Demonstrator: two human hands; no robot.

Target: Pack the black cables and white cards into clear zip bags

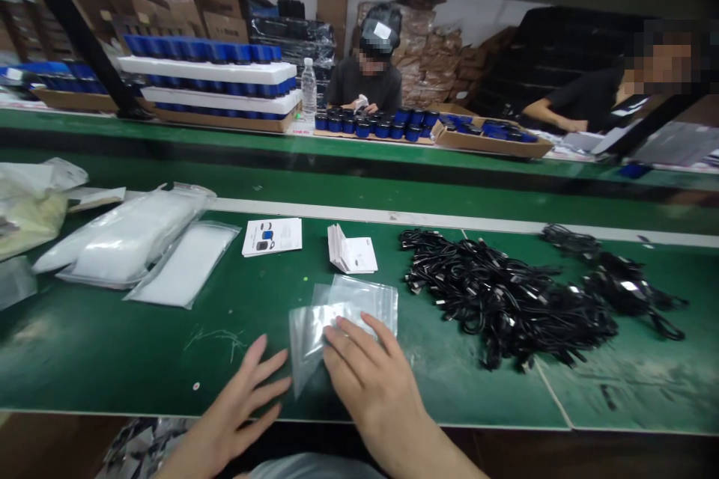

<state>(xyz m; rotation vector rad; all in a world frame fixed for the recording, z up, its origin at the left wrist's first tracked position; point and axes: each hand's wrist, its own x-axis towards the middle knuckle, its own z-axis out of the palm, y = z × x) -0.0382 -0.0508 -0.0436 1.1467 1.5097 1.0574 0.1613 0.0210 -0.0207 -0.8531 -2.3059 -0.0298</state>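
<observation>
My right hand point(368, 374) lies flat with fingers stretched out on a small clear zip bag point(314, 333) near the front edge of the green table point(112, 352). A second clear bag point(365, 296) lies just behind it. My left hand point(241, 404) hovers open to the left of the bags, fingers spread, touching nothing that I can see. A stack of white cards point(351, 251) and a printed leaflet point(272, 236) lie further back. A heap of coiled black cables point(505, 299) fills the table to the right.
Stacks of clear plastic bags point(135, 239) lie at the left. Beyond a green conveyor point(337, 187), two people sit at a far bench with blue-capped items in cardboard trays point(488, 138), white foam trays point(207, 75) and a water bottle point(308, 88).
</observation>
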